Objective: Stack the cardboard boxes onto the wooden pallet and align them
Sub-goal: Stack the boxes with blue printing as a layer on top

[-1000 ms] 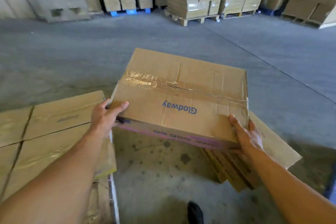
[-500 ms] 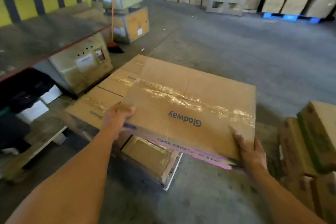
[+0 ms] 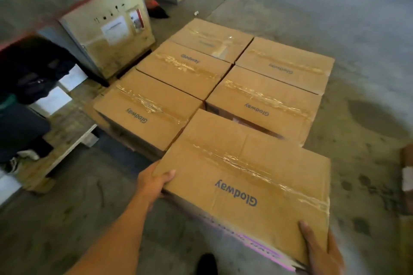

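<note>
Both hands, left (image 3: 152,183) and right (image 3: 321,252), grip a taped cardboard box (image 3: 245,174) printed "Glodway".

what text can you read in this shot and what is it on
"Glodway", upside down: carried box top.
"Glodway": near-left stacked box, near-right stacked box, middle-left stacked box, far-right stacked box.
Too blurred: pink print on carried box's side; labels on pale crate; far-left stacked box print.
</note>
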